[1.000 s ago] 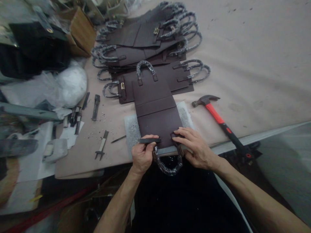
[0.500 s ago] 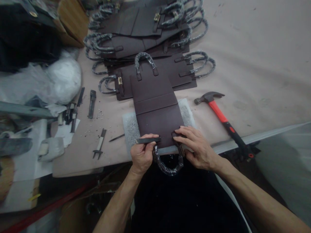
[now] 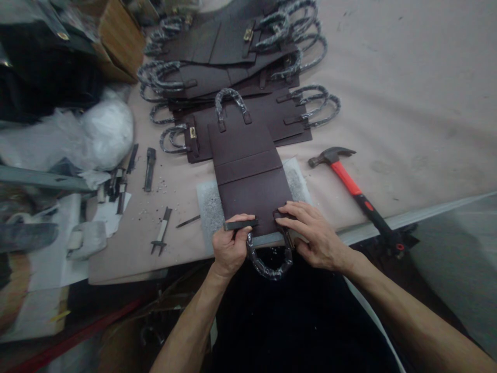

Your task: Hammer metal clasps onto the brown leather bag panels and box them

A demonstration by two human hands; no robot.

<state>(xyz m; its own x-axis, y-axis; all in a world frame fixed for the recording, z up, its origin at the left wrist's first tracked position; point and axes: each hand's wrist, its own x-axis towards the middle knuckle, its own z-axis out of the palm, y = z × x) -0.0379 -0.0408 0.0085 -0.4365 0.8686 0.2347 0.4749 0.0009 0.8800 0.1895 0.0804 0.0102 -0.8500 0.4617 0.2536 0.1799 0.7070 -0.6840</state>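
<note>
A dark brown leather bag panel lies lengthwise in front of me, with a plastic-wrapped handle at its far end. A second wrapped handle hangs over the table's near edge. My left hand is closed around a short dark bar-shaped tool, whose tip lies over the panel beside the near handle's left end. My right hand grips the right end of that handle, fingertips on its tab and thumb below. A speckled pale board lies under the panel.
A claw hammer with a red and black grip lies at the right. Behind is a pile of similar panels with wrapped handles. Dark punches, a caliper-like tool and plastic wrapping are on the left.
The view has shifted slightly. My left hand and its tool have moved a little to the right; my right hand stays on the handle's end.
</note>
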